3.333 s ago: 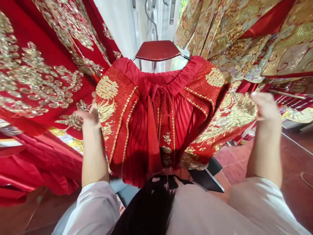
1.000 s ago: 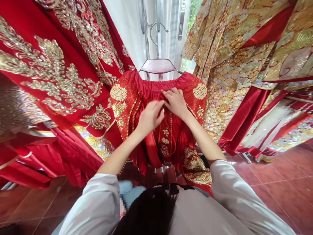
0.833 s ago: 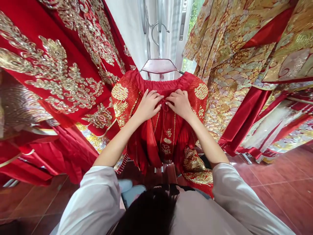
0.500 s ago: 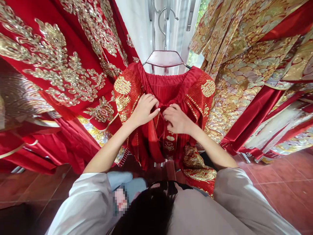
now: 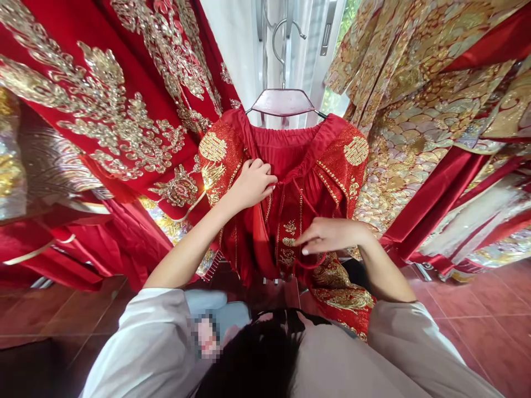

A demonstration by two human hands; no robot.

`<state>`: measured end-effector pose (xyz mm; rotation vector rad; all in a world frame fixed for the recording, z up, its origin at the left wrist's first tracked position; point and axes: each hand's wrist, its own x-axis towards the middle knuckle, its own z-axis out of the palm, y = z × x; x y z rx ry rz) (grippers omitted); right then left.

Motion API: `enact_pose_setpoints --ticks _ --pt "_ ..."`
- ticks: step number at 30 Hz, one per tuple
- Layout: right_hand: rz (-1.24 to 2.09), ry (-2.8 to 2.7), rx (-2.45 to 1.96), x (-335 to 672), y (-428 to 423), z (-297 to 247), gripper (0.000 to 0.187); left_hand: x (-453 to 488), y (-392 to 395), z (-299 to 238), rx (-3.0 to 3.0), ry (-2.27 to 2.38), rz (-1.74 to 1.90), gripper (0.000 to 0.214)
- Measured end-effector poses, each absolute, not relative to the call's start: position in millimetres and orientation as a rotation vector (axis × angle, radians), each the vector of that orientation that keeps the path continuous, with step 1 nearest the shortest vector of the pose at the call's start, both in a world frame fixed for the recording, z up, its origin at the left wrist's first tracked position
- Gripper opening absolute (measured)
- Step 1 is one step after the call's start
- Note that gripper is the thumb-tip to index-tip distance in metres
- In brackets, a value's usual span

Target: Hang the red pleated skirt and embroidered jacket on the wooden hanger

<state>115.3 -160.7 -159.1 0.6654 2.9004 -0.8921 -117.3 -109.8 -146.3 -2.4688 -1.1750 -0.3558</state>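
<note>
A red jacket with gold embroidery and a gathered neckline hangs in front of me on a silver-hooked hanger. My left hand is closed at the left side of its front opening, fingertips pinching the neckline edge. A thin red cord runs from the neckline down to my right hand and loops out below it. That hand sits lower, over the jacket's right front, index finger stretched left and the other fingers curled around the cord. The exact grip is partly hidden. A loose red strip hangs below my left hand.
A red garment with beaded gold work hangs close on the left. Gold patterned garments hang on the right. A white door frame stands behind the hanger. Gold-embroidered red fabric hangs low, above the tiled floor.
My right hand has moved down and to the right from the neckline, drawing the red cord out into a loop. My left hand stays at the neckline. The view has shifted slightly.
</note>
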Motion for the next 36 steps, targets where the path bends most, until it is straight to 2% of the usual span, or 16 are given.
enact_pose_setpoints --ticks 5,7,10,14,17,20,25,28,31,34,36 --pt "-0.818 3.29 1.503 78 -125 -193 0.031 -114 -116 -141 -2.537 -1.188 -0.304 0.025" --pt "-0.806 3.355 1.726 61 -118 -200 0.026 -114 -117 -139 -2.554 -1.192 -0.305 0.025" --pt "-0.915 3.394 1.948 42 -115 -205 0.03 -116 -118 -137 -2.569 -1.199 -0.288 0.024" --pt "-1.005 3.47 2.007 35 -113 -216 0.035 -117 -122 -137 -2.546 -1.201 -0.327 0.022" --pt "-0.769 3.3 1.984 39 -115 -240 0.04 -117 -128 -142 -2.419 -1.269 -0.511 0.026" --pt "-0.6 3.096 1.949 48 -121 -274 0.034 -123 -132 -148 -2.317 -1.323 -0.674 0.03" --pt "-0.584 2.967 1.907 64 -129 -306 0.026 -134 -130 -153 -2.283 -1.278 -0.698 0.028" --pt "-0.583 2.908 1.853 80 -134 -289 0.024 -137 -129 -146 -2.322 -1.241 -0.79 0.026" --pt "-0.442 2.9 2.027 97 -142 -245 0.034 -138 -126 -134 -2.207 -1.356 -1.075 0.026" --pt "0.14 2.929 2.619 103 -139 -191 0.048 -136 -109 -126 -1.971 -1.613 -1.245 0.027" --pt "0.569 2.907 2.872 97 -125 -166 0.044 -133 -90 -127 -1.861 -1.724 -1.316 0.038"
